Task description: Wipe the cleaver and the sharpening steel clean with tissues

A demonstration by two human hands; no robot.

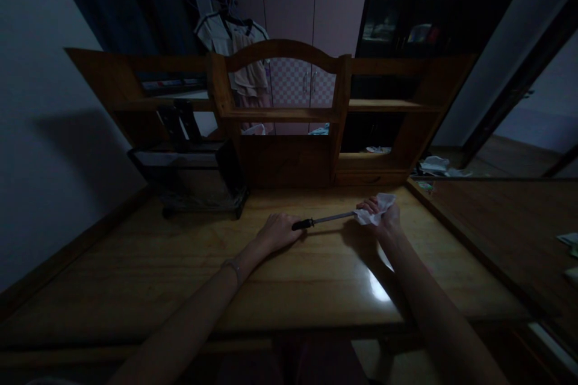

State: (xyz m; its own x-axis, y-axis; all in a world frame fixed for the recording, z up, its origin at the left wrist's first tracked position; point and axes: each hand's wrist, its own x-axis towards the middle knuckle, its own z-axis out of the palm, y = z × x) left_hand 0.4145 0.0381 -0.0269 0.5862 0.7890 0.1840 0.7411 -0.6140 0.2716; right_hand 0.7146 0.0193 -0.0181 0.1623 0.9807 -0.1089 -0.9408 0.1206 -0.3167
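My left hand (280, 231) is closed round the black handle of a sharpening steel (333, 217), whose thin grey rod points to the right. A white tissue (383, 207) is gripped in my right hand (389, 220) and folded round the far end of the rod. The tissue hides the rod's tip. Both hands are low over the wooden desk (289, 289), and the rod's shadow falls on the desk just below it. To the left of my hands stands a dark knife holder (198, 183) with black knife handles (180, 123) sticking up from it.
Behind the hands rises a wooden shelf unit (280, 114) with a small drawer (371, 178) at its right. A raised wooden rim (460, 234) runs along the desk's right side. Clothes (235, 36) hang beyond the shelves, before a pale wardrobe (289, 0). The room is dim.
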